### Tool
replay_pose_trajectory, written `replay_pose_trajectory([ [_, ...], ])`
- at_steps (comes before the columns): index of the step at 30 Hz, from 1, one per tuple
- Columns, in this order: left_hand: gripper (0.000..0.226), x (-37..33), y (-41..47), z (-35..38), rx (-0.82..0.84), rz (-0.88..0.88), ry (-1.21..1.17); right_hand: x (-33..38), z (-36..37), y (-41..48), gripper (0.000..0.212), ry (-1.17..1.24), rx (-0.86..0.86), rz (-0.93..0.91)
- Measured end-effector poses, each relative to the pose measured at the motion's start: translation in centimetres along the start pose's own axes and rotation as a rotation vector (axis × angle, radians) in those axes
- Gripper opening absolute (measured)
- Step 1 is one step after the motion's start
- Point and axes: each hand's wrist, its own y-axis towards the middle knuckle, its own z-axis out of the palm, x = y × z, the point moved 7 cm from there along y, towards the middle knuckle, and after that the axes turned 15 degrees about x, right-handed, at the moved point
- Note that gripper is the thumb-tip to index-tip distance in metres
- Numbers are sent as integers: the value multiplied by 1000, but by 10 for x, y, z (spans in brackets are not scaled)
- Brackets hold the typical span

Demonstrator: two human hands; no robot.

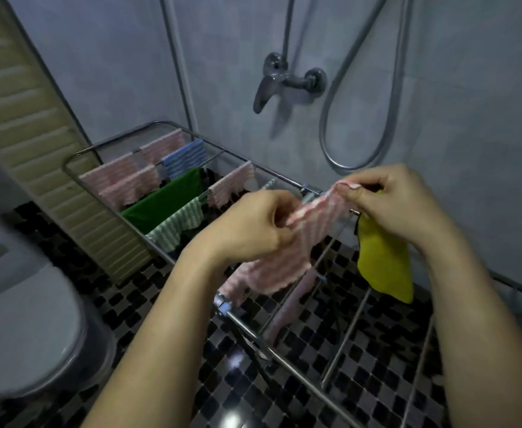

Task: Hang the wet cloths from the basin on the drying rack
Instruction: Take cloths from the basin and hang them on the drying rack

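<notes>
The left hand [253, 225] and right hand [401, 202] hold a pink-and-white striped cloth [284, 267] stretched between them above the drying rack [344, 342]. The right hand pinches its upper corner between thumb and forefinger. The left hand's curled fingers grip the same edge lower down, and the rest of the cloth hangs below that grip, over the rack's rails.

Just below the right hand's grip hangs a yellow cloth [383, 267]. Its top is hidden behind that hand, so it cannot be told whether the hand or a rail carries it.

Beyond the left hand's grip, more cloths hang over the rack's rails: a green-and-white striped cloth [176, 227] nearest, then a plain green cloth [164, 202], a blue-and-white striped cloth [185, 162] and several pink striped cloths [117, 183].

Above and beyond both grips, a shower mixer tap [284, 78] and looped shower hose [330, 143] are on the wall. A toilet [22, 319] stands well apart, to the left of the left arm, on the black-and-grey mosaic floor [377, 396].
</notes>
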Motion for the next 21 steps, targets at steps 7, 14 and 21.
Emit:
replay_pose_trajectory([
  [7,22,5,57,47,-226,-101,-107,-96,-39,-14,16,159,-82,159],
  [14,1,12,101,111,-232,-62,-296,-194,-68,-29,23,157,-275,356],
  [21,35,23,126,138,-41,20,-276,-222,-68,-6,25,102,-268,453],
])
